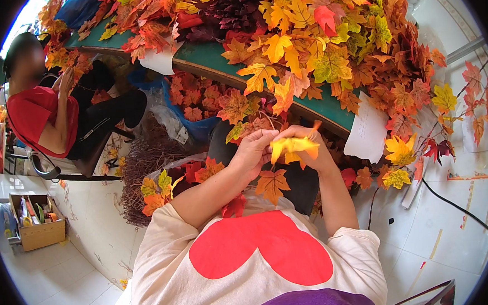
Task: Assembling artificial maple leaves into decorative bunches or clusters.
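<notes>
My left hand [253, 153] and my right hand [309, 143] meet in front of my chest, over my lap. The fingers of my right hand are closed on a yellow artificial maple leaf [295, 147]. My left hand is pinched beside it on a leaf garland; its thin stem is mostly hidden by the fingers. An orange leaf [272, 185] hangs below my hands. Just beyond them, an orange leaf cluster [234, 107] lies near the table edge.
A green-topped table [207, 57] carries a heap of artificial autumn leaves [303, 31]. Below stands a blue bag [198, 127] of red leaves, near a bundle of brown stems [144, 170]. A seated person in red [43, 120] works at left. A cardboard box [38, 221] and black cable [459, 206] lie on the floor.
</notes>
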`<state>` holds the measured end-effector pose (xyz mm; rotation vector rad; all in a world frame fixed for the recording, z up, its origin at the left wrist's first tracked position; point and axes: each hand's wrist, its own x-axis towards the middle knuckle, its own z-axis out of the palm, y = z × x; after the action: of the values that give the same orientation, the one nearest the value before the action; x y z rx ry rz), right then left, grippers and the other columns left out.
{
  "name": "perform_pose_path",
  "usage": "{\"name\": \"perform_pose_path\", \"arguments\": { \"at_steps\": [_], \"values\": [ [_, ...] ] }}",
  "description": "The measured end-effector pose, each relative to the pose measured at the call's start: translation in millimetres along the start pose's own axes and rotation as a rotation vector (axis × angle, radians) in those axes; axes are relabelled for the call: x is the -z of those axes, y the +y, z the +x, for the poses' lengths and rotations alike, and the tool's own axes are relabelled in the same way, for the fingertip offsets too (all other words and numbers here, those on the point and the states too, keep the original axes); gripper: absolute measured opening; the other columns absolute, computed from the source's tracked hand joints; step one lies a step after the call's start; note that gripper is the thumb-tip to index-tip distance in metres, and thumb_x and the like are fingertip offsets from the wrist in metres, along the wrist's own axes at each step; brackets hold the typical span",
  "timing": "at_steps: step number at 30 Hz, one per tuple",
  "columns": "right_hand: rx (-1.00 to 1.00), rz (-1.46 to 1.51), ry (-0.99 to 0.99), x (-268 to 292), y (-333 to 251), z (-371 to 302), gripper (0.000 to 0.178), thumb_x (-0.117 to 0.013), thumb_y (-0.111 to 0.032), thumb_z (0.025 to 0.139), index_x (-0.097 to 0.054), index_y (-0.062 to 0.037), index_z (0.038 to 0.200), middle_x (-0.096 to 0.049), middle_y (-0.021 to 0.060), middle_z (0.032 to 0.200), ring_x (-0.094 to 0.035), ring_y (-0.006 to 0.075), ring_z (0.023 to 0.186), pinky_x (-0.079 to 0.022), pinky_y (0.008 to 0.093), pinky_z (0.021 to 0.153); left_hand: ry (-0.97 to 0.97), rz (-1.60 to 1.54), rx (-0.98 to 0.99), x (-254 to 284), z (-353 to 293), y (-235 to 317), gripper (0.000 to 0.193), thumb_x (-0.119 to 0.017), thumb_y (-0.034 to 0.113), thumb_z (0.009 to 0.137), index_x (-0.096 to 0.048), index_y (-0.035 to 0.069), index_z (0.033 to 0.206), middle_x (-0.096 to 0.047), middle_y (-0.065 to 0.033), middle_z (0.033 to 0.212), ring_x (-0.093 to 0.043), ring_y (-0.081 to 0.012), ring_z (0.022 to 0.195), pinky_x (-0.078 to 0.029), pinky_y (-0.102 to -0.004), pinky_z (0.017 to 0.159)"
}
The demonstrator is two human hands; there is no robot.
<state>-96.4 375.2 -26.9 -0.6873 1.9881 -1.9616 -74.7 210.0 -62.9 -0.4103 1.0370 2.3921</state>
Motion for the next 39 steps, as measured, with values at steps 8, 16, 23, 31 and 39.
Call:
{"name": "perform_pose_path", "arguments": {
  "at_steps": [8,16,23,31,39],
  "values": [
    [0.276,-0.624,0.137,-34.8,-6.7,-20.9,0.027,-0.06,-0.001,0.068,-0.062,-0.0072,0.094,-0.057,0.0088,0.073,-0.059,0.0268,0.065,-0.049,0.0329,0.058,-0.011,-0.057,-0.084,5.7,-4.0,-6.1,0.011,-0.057,0.018,0.087,-0.055,0.009,0.08,-0.056,0.0015,0.071,-0.054,-0.0089,0.063,-0.044,-0.0213,0.058],
    [-0.114,-0.093,0.284,-30.9,-20.8,-35.1,0.01,-0.064,-0.006,0.078,-0.066,-0.0032,0.088,-0.065,0.0038,0.079,-0.059,0.0115,0.064,-0.048,0.0247,0.058,0.065,-0.191,-0.157,6.1,-1.6,36.3,0.01,-0.059,0.018,0.086,-0.053,0.011,0.083,-0.052,0.0022,0.066,-0.055,-0.0102,0.061,-0.05,-0.026,0.059],
    [0.062,-0.234,0.539,41.7,-56.9,0.7,0.018,-0.054,-0.012,0.089,-0.061,0.0028,0.095,-0.061,0.0046,0.083,-0.056,0.0098,0.068,-0.047,0.0235,0.065,-0.08,-0.278,-0.055,12.4,-10.2,28.9,0.01,-0.055,0.018,0.088,-0.056,0.012,0.095,-0.059,0.0006,0.078,-0.059,-0.0121,0.071,-0.051,-0.0278,0.062],
    [0.173,-0.745,0.607,125.9,-104.7,101.7,0.032,-0.063,-0.03,0.081,-0.064,0.0001,0.093,-0.064,0.0092,0.071,-0.062,0.0185,0.064,-0.047,0.0318,0.062,-0.064,-0.372,0.016,3.3,-28.0,38.6,0.013,-0.058,0.021,0.087,-0.056,0.011,0.096,-0.059,-0.0003,0.078,-0.058,-0.0128,0.072,-0.049,-0.0257,0.061],
    [0.133,-0.908,0.935,185.6,-171.4,173.3,0.061,-0.059,-0.035,0.082,-0.041,0.0036,0.126,-0.047,0.0197,0.124,-0.049,0.028,0.112,-0.038,0.0339,0.094,-0.115,-0.365,0.033,-9.8,-26.4,47.2,0.013,-0.058,0.019,0.087,-0.057,0.009,0.095,-0.056,0.0021,0.077,-0.056,-0.0135,0.071,-0.05,-0.0268,0.063]
  ]
}}
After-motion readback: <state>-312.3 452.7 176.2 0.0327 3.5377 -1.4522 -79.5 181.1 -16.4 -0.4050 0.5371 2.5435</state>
